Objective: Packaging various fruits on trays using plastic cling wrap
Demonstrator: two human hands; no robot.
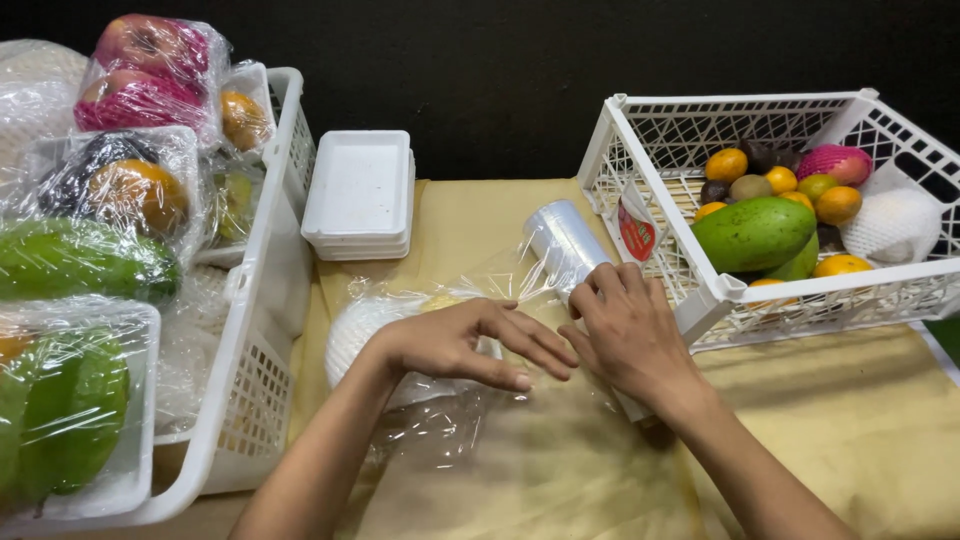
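My left hand (470, 343) lies flat, fingers spread, on clear cling film stretched over a white foam tray (352, 330) holding fruit in white netting. The film (470, 440) spreads loosely toward me over the tan tabletop. My right hand (625, 335) grips the roll of cling film (565, 240), which lies slanted just right of the tray, its far end pointing away from me.
A white plastic crate (700, 290) at right holds a green mango, oranges and other loose fruit. A second white crate (250, 400) at left is full of film-wrapped trays of fruit. A stack of empty white foam trays (360, 192) sits behind.
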